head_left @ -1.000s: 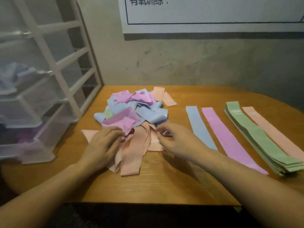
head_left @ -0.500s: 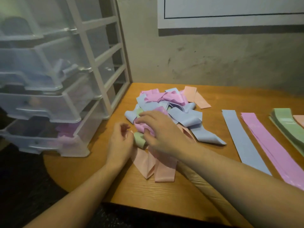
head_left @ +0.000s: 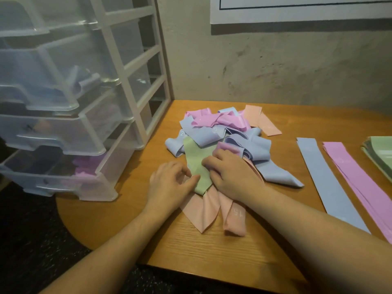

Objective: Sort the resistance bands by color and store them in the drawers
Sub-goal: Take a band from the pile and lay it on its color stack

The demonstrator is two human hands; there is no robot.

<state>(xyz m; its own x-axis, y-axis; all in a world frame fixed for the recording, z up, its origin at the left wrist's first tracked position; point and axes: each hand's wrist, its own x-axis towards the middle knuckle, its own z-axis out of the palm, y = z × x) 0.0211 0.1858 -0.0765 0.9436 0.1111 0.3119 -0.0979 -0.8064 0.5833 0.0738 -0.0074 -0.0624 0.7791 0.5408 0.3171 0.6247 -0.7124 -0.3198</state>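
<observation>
A tangled pile of blue, pink and peach resistance bands (head_left: pixel 231 134) lies on the wooden table (head_left: pixel 212 251). A green band (head_left: pixel 196 164) stretches across the pile's near left side. My left hand (head_left: pixel 169 187) pinches the green band's near end with curled fingers. My right hand (head_left: pixel 231 177) grips the same band a little farther up, resting on the peach bands (head_left: pixel 212 211). Sorted flat strips lie to the right: a blue band (head_left: pixel 324 179), pink bands (head_left: pixel 358 183) and a green stack (head_left: pixel 379 153).
A clear plastic drawer unit (head_left: pixel 70 115) in a white frame stands at the left, its drawers pulled out; the lowest drawer (head_left: pixel 84 172) holds pink-purple bands, an upper one blue. A grey wall with a white poster (head_left: pixel 297 9) is behind the table.
The view has swung left toward the drawers. A green band has come out of the pile; both hands now hold it where a second ago they were digging in the peach and pink bands.
</observation>
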